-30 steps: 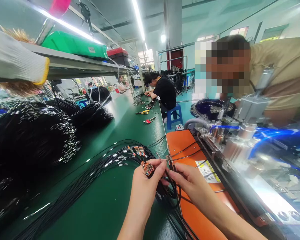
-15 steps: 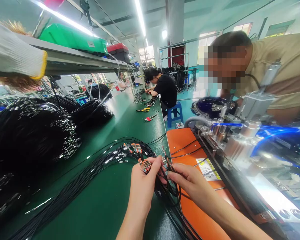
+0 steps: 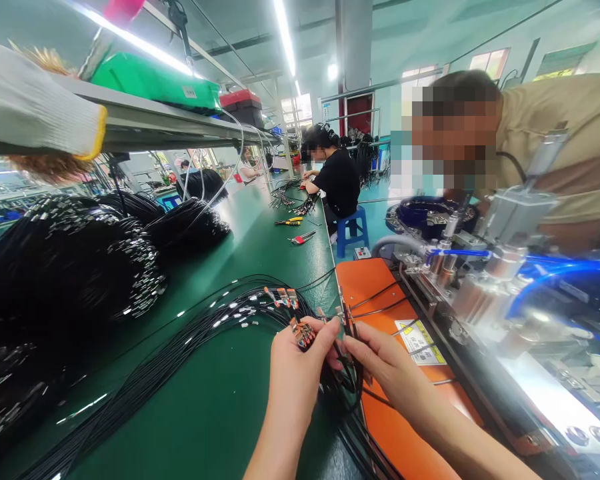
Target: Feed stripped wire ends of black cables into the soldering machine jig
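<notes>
My left hand [image 3: 300,357] is closed around several black cables, and their orange-tipped ends [image 3: 303,333] stick up out of the fist. Just to its right, my right hand [image 3: 385,350] pinches black cable ends [image 3: 347,323] with thumb and fingers. The two hands almost meet, at the seam between the green tabletop [image 3: 180,400] and an orange plate [image 3: 367,287]. A long bundle of black cables [image 3: 180,353] with silvery tags runs along the table behind and left of my hands. More cables hang below my right hand.
A metal machine [image 3: 480,293] with blue tubes stands at right, a person [image 3: 540,153] leaning over it. Coiled cable heaps [image 3: 70,267] fill the left. Yellow-handled pliers [image 3: 290,221] and a red tool [image 3: 303,238] lie farther off, near a seated person [image 3: 337,180]. A shelf [image 3: 155,123] hangs overhead.
The view has shifted slightly, so most things sit a little farther right. Both hands still hold the cables, with small finger movements at the right hand's cable ends.
</notes>
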{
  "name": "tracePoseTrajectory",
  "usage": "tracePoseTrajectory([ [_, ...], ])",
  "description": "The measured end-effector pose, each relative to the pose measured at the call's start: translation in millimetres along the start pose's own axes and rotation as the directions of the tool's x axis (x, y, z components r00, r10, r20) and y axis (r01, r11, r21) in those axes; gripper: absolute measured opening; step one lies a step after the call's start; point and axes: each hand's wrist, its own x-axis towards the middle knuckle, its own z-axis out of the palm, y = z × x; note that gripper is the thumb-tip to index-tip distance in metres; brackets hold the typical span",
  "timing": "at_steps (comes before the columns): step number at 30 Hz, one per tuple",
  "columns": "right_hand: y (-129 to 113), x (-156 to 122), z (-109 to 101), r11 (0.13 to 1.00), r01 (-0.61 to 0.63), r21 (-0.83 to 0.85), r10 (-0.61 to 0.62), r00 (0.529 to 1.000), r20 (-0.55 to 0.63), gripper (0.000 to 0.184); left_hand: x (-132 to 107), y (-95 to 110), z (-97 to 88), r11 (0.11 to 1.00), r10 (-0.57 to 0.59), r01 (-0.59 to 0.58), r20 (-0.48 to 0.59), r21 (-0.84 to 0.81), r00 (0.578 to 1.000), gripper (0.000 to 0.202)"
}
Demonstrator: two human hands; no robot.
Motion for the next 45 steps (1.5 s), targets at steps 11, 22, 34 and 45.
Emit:
tracePoseTrajectory([
  [11,2,-2,6,0.995,-0.051,0.090,0.054,0.998,-0.028,0.020,0,-4,5.3,0.997,0.046,-0.042,-0.053,0.065,0.998,0.027],
  [22,-3,-6,-4,0.998,-0.063,0.012,0.063,0.998,0.006,0.029,3,2,-5.3,0.999,0.030,-0.032,-0.074,-0.028,0.997,0.031],
  [34,-4,-5,-6,0.990,-0.053,0.127,0.041,0.994,0.097,0.022,1,1,-4.1,0.989,-0.017,0.014,-0.022,-0.149,1.000,0.032],
  [45,-5,-6,-6,0.952,-0.228,0.202,0.221,0.974,0.057,0.041,3,-1,-3.0,0.980,-0.034,0.026,-0.036,-0.195,0.999,0.030],
])
